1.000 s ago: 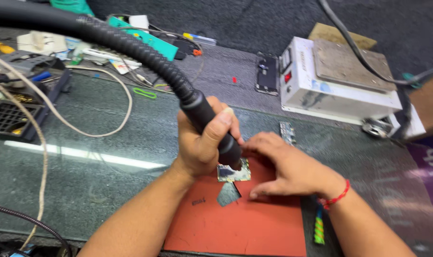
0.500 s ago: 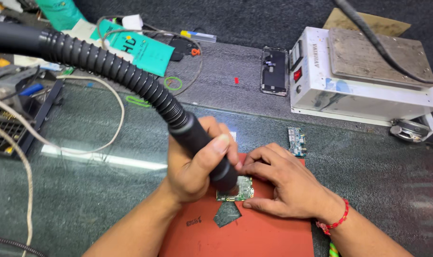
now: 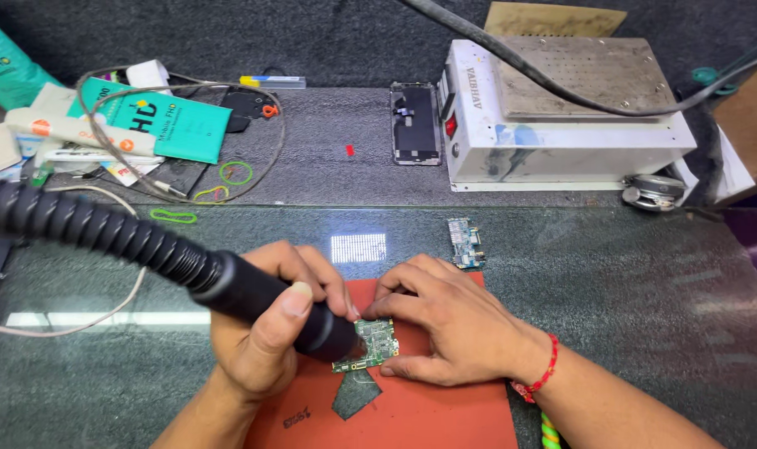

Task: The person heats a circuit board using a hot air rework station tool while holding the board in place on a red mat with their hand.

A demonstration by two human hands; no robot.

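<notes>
My left hand [image 3: 266,333] grips the black handle of a hot-air tool [image 3: 270,303], whose ribbed black hose [image 3: 96,229] runs off to the left. The tool's tip points at a small green circuit board [image 3: 370,342] lying on a red mat [image 3: 428,411]. My right hand [image 3: 445,320], with a red thread at the wrist, rests flat on the mat and presses its fingertips on the board's right edge. A dark flat scrap [image 3: 355,392] lies on the mat just below the board.
A second small circuit board [image 3: 466,243] lies on the glass top beyond the mat. Behind it stand a white heating-plate machine [image 3: 561,125] and a phone frame [image 3: 416,123]. At the left lie teal packets [image 3: 158,120], wires, and green rubber bands [image 3: 175,216].
The view has shifted and drawn nearer. My left hand has tilted the tool lower, its tip now closer to the board. My right hand stays on the board.
</notes>
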